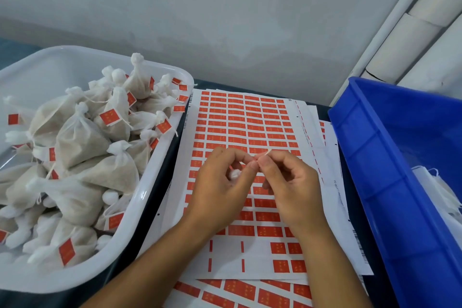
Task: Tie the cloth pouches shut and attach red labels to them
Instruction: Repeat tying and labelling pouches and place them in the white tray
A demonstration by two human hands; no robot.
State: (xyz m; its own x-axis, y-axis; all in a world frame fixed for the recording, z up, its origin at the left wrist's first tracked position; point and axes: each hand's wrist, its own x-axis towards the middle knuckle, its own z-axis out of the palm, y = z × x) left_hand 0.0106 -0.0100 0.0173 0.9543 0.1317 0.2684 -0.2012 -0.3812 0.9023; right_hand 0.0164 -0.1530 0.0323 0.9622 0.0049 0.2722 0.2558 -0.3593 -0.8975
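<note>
Both hands meet over a sheet of red labels (240, 120) on the table. My left hand (220, 190) curls round a white cloth pouch (234, 174), of which only the gathered top shows between the fingers. My right hand (287, 182) pinches the pouch's thin drawstring (262, 154) between thumb and forefinger, touching the left fingertips. The rest of the pouch is hidden under my left palm.
A white tub (155, 175) on the left holds several tied pouches with red labels. A blue bin (390, 162) on the right holds white cloth. More label sheets (240, 290) lie under the top one. A grey wall stands behind.
</note>
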